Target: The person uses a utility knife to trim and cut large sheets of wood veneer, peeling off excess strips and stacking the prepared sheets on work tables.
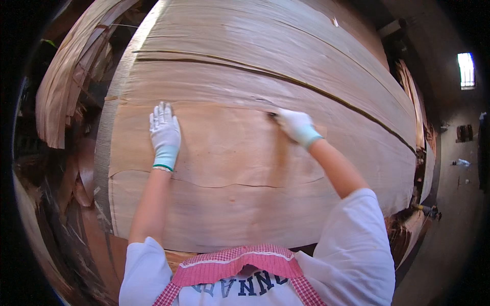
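Observation:
Thin sheets of pale wood veneer (286,214) cover the broad surface in front of me. On top lies a smaller, more orange piece of veneer (219,140) with a wavy lower edge. My left hand (166,133), in a white glove with a green-trimmed cuff, presses flat on the left part of this piece, fingers stretched out. My gloved right hand (298,127) is closed near the piece's upper right edge. A small dark thing (272,115) shows at its fingertips, too blurred to name.
Beyond my hands, a long dark gap (245,70) runs across the veneer. Loose veneer strips (69,84) hang at the far left. Torn veneer scraps (406,229) lie by the right edge, near a small tool-like object (427,210). Brown floor (454,194) stretches beyond.

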Demonstrator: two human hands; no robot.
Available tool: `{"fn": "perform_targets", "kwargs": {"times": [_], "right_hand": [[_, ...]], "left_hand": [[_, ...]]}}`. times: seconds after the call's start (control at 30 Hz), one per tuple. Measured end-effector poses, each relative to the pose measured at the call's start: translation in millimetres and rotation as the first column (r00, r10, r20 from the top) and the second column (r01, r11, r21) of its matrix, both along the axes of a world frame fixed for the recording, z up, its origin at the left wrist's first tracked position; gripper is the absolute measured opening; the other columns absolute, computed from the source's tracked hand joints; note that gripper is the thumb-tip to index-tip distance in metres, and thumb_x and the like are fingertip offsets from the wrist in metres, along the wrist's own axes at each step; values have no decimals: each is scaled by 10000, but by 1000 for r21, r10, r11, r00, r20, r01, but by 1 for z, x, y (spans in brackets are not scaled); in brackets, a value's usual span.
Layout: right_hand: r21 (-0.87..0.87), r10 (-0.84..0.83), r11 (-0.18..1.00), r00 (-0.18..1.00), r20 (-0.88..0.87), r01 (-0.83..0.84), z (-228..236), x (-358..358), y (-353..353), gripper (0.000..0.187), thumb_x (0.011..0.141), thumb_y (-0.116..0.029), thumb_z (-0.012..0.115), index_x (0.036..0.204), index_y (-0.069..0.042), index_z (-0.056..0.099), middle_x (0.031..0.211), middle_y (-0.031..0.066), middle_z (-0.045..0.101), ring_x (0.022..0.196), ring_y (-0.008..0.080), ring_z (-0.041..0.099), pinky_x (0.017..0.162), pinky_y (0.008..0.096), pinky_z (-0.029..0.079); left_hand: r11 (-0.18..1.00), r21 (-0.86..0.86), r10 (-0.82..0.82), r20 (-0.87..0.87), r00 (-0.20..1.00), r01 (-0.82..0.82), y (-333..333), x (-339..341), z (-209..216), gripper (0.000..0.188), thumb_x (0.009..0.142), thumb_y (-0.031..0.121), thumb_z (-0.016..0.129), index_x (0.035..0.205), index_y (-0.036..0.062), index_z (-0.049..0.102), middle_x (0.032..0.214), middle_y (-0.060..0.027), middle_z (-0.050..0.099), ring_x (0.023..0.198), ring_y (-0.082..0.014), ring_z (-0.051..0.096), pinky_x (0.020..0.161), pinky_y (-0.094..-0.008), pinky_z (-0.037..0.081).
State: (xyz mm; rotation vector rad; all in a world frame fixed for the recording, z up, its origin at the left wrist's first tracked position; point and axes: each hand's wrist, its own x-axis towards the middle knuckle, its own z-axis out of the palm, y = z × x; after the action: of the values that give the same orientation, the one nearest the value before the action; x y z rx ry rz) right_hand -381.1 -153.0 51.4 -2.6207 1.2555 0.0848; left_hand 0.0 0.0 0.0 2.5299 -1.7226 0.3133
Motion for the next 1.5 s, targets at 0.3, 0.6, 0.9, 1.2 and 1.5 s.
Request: {"fn": "perform_targets", "kwargs": {"times": [0.3,0.6,0.9,1.2,1.5], "right_hand": [[-238,-405,842,858,316,485,29,-170,135,229,841,-103,606,1063,-112,552,893,147,642,770,364,625,627,469,496],[82,-141,986,990,-29,143,55,-1,204,271,849,-149,615,1063,18,618,1249,191,566,1132,357,559,985,417,450],[168,-117,977,988,-98,132,63,31,180,310,880,-205,573,1156,-64,556,1037,204,646,883,393,640,728,480,508],[166,240,958,971,-15,-235,32,341,231,197,909,-258,503,984,-87,564,858,174,692,806,372,673,691,485,517],[224,280,941,956,-84,-255,26,288,225,195,905,-236,493,949,-58,557,802,195,674,761,396,656,663,514,499]], "left_hand": [[997,-72,-14,-58,998,10,-7,-46,-24,455,958,254,447,1366,55,468,1450,-132,427,1363,-295,361,1147,-441,236],[930,-368,-55,-82,995,21,-5,-50,7,411,902,239,512,1271,59,520,1387,-150,483,1312,-351,410,1112,-466,293],[929,-334,23,-385,922,-163,166,91,34,178,797,92,627,964,137,668,1142,-88,612,1103,-284,554,962,-399,449],[990,-131,-131,-654,745,58,177,143,38,291,771,25,638,1037,141,658,1233,-105,560,1172,-314,506,1006,-402,414],[981,-173,-182,-657,732,89,185,154,24,282,735,44,657,1009,111,661,1146,-100,588,1131,-306,526,1000,-389,418]]}}
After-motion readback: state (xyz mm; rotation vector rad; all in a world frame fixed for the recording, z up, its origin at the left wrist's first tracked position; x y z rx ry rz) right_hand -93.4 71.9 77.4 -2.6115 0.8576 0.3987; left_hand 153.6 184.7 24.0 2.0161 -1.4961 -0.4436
